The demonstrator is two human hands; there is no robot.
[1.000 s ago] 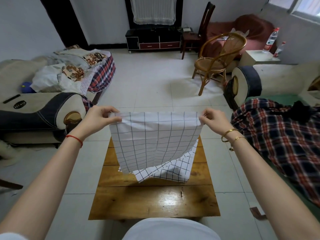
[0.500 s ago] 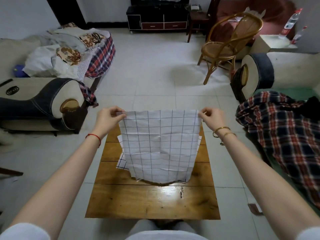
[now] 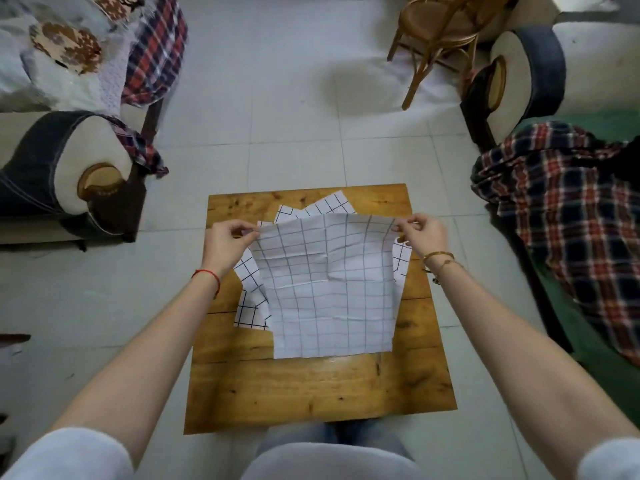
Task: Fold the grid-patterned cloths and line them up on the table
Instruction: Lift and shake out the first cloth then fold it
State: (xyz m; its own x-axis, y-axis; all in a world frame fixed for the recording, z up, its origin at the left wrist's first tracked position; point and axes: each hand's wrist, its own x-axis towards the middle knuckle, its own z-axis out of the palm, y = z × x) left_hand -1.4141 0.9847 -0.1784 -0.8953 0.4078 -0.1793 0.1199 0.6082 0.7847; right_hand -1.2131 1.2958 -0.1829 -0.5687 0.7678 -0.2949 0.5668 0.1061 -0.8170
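A white cloth with a thin grey grid point(image 3: 329, 292) lies spread over the middle of the wooden table point(image 3: 311, 389), its far edge still lifted. My left hand point(image 3: 227, 239) pinches the far left corner and my right hand point(image 3: 424, 233) pinches the far right corner. Under it lies another grid-patterned cloth point(image 3: 251, 299) with darker lines, poking out at the left, at the far side and at the right edge. The top cloth hides most of it.
A sofa arm point(image 3: 72, 168) stands to the left of the table and a red plaid blanket point(image 3: 568, 216) lies on a green seat to the right. Beyond the table are pale floor tiles and a rattan chair point(image 3: 440, 32). My knees are at the table's near edge.
My hands have lowered the cloth from hanging in the air down onto the table, so it now lies mostly flat over the other cloth. The camera has tilted downward.
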